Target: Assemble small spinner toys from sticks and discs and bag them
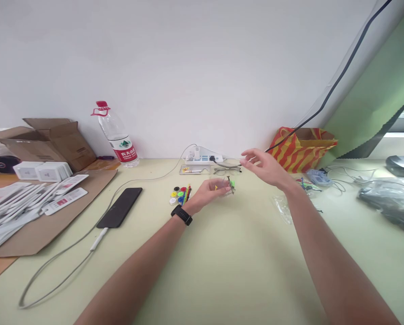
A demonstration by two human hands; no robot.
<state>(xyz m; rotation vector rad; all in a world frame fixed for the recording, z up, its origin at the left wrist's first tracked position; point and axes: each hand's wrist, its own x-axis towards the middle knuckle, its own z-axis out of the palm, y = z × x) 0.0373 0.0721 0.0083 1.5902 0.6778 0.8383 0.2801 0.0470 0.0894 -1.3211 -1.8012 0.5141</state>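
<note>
Bag (224, 185), small, clear, with bright bits inside, sits pinched in the left hand (211, 192) above the table (222, 271) near its far edge. Judged light, limp, slippery; grip the rim. Right hand (266, 167) hovers open, empty.

Both bare forearms stretched forward over table toward far edge. Left hand (209, 192) held low, fingers curled closed around small clear item (226, 185), black band worn at wrist. Right hand (264, 167) raised higher, just beyond left, palm turned leftward, fingers spread and loosely extended, nothing gripped.
</note>
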